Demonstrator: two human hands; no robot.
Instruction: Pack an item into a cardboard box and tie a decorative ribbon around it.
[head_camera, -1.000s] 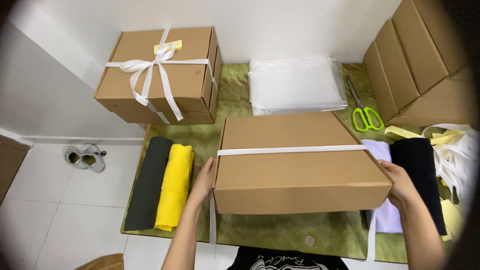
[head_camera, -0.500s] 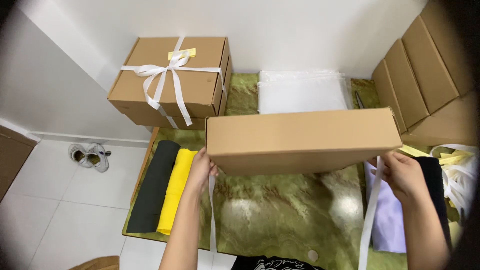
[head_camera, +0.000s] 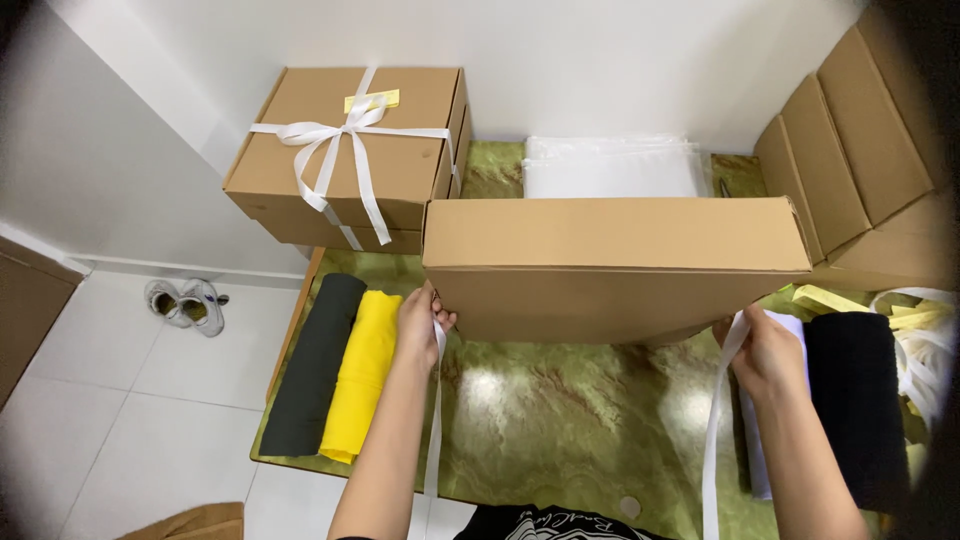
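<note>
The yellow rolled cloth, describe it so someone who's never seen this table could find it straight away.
Start at the green marbled table and go to its left edge, beside the left hand. Two rolled cloths lie side by side there; the yellow rolled cloth is the inner one, bright against the dark rolled cloth touching its outer side.

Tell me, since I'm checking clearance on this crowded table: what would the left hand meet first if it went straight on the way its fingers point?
The left hand points up and away, straight into the plain cardboard box it already touches; beyond that, probably the ribboned box, though depth is unclear.
</note>
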